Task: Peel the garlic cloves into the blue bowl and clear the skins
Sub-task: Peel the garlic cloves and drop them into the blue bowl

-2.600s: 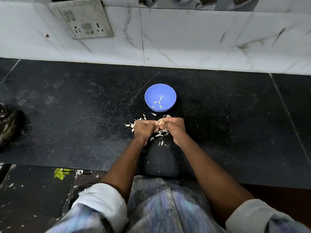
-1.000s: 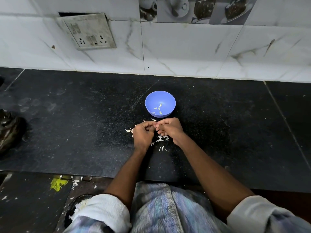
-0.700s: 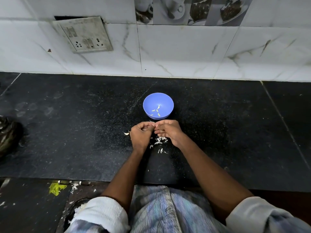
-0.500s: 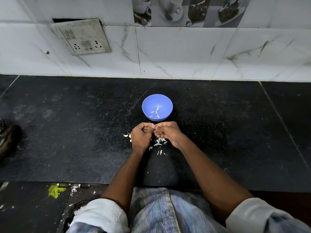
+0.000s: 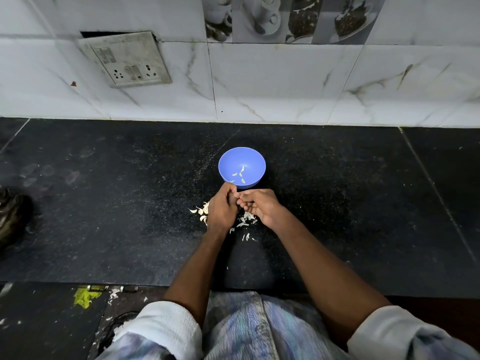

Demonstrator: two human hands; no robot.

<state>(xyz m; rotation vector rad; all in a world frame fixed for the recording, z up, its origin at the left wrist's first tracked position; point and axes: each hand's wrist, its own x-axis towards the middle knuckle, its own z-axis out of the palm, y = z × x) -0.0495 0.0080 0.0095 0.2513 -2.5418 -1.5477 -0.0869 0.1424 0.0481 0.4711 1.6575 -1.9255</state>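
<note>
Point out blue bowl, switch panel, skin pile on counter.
blue bowl (image 5: 235, 159): head view, bare inner wall at upper left.
switch panel (image 5: 124, 59): head view, middle of faceplate.
skin pile (image 5: 246, 219): head view, scraps between the wrists.

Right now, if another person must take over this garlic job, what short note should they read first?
Left hand and right hand: both curled, fingertips meeting just in front of the blue bowl; the clove between them is hidden.
Bowl: a few peeled cloves inside.
Skins: scattered on the black counter under and beside the hands.
Left: finish peeling, drop cloves in the bowl, clear the skins.
</note>
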